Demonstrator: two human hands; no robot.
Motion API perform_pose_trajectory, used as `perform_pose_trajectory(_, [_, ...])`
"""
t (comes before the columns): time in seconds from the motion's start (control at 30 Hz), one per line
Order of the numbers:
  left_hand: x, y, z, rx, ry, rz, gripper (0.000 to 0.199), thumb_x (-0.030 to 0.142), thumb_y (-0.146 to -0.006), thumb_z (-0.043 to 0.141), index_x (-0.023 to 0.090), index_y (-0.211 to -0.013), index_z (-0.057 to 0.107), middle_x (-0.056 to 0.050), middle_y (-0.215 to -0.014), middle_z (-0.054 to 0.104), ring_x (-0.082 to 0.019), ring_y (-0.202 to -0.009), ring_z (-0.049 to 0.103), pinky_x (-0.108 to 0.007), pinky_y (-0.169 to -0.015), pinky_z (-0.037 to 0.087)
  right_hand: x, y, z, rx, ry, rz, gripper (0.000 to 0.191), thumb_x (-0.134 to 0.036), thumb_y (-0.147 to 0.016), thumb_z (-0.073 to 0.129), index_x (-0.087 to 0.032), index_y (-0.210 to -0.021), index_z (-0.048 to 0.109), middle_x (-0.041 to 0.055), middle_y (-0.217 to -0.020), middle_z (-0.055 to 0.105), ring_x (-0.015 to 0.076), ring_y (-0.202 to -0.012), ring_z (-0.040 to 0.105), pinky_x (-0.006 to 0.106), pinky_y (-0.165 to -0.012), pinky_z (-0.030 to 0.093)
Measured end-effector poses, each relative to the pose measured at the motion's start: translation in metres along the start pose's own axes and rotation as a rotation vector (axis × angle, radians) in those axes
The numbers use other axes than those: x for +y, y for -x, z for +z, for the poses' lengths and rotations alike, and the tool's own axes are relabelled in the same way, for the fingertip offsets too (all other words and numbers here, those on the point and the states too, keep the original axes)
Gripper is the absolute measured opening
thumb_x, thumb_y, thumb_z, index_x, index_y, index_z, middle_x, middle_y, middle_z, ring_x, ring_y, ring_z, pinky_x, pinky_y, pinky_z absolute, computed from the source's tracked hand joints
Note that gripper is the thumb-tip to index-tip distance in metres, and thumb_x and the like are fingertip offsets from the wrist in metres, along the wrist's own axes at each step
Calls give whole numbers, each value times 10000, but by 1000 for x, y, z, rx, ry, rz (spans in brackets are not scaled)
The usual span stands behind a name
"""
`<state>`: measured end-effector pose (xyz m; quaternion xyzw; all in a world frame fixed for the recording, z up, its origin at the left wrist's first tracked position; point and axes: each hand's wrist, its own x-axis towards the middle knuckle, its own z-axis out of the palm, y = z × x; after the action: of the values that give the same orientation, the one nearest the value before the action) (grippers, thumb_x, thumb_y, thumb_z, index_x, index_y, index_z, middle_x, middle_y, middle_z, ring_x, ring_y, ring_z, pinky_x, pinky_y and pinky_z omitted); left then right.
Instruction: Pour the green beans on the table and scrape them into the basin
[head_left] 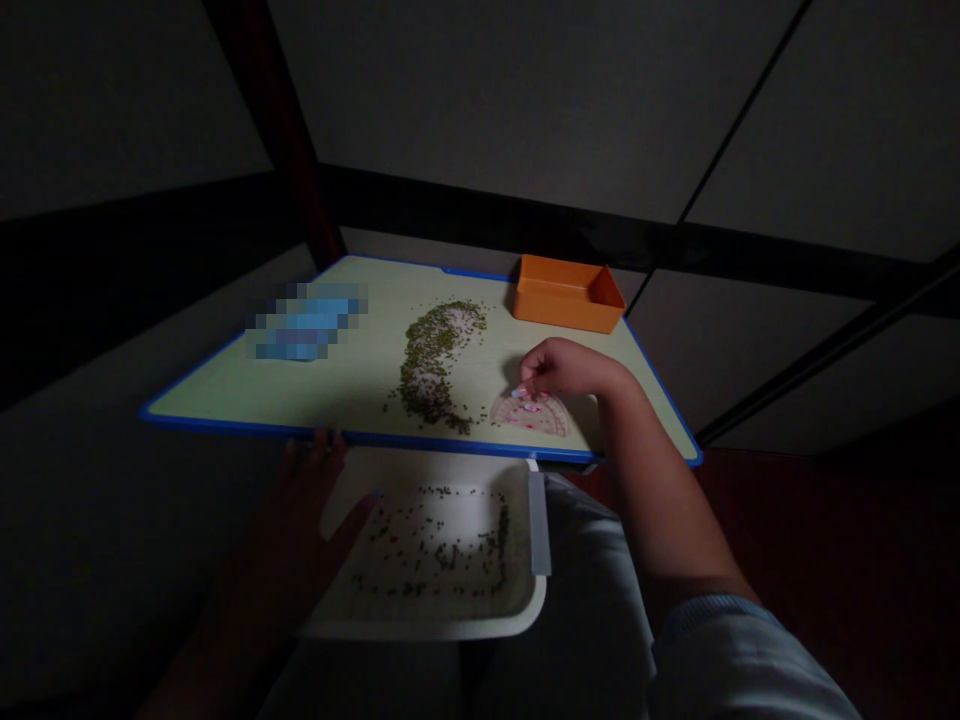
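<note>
From where I stood, the work looked part-way along at best. Most of the small green beans (426, 350) lay in a curved heap on the pale, blue-edged board (217, 390), to the left of the right hand (559, 368), with a few strays around the heap's edges. A thinner scatter of dark bits (450, 555) lay in the white plastic bin (420, 630), just right of the left hand (304, 515) and below the board's near edge. So far more sat up on the board than down in the bin, and that heap seemed the part left to deal with.

The right hand was half curled, its fingertips down at the upper edge of a clear, pink-marked protractor (553, 420); I couldn't tell whether they gripped it or only touched it. The left hand was open, thumb spread from the fingers, beside the bin, fingertips at the board's edge, with nothing visibly held.

Beyond the right hand stood an orange open-topped box (566, 312), its floor too hidden to judge. A blurred blue item (307, 328) lay past the left hand.
</note>
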<state>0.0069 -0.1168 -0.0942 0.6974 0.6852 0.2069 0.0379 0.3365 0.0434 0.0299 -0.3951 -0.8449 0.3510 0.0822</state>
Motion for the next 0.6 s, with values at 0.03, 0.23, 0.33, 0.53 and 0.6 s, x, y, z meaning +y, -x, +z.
perform_pose_trajectory(0.03, [0,0,0,4,0,2,747,579,-839,398,231,-1483,249,-78,-1615,225,-315,-1501,90,-565,-1183,272,0,0,0,-13,-5,-1,209,-327,-737,657,-139,-647,638,-15,-559,591,98,-548,501,253,-595,352])
perform_pose_trajectory(0.23, [0,1,-1,-1,9,3,746,584,-839,393,240,-1484,245,-68,-1616,228,-309,-1503,82,-562,-1188,264,3,0,-1,-56,-29,1,187,-319,-726,663,-149,-652,641,-13,-577,611,100,-562,514,254,-612,369])
perform_pose_trajectory(0.33, [1,1,-1,-5,4,-7,747,584,-841,388,236,-1485,242,-69,-1620,215,-306,-1505,79,-554,-1192,256,2,-1,1,-50,-18,-1,192,-320,-729,661,-149,-647,631,-11,-581,611,101,-563,513,257,-609,369])
perform_pose_trajectory(0.53, [1,1,-1,8,15,-6,746,588,-837,387,249,-1486,240,-57,-1620,221,-301,-1506,85,-550,-1193,257,0,-1,2,-48,1,13,204,-327,-739,657,-146,-650,626,-10,-582,611,100,-567,521,257,-616,366])
perform_pose_trajectory(0.6, [2,1,-1,-2,11,-15,752,596,-836,379,233,-1483,253,-68,-1617,224,-306,-1505,90,-554,-1192,255,0,-1,2,-39,1,9,213,-337,-745,651,-147,-652,623,-10,-585,610,100,-571,524,257,-618,366])
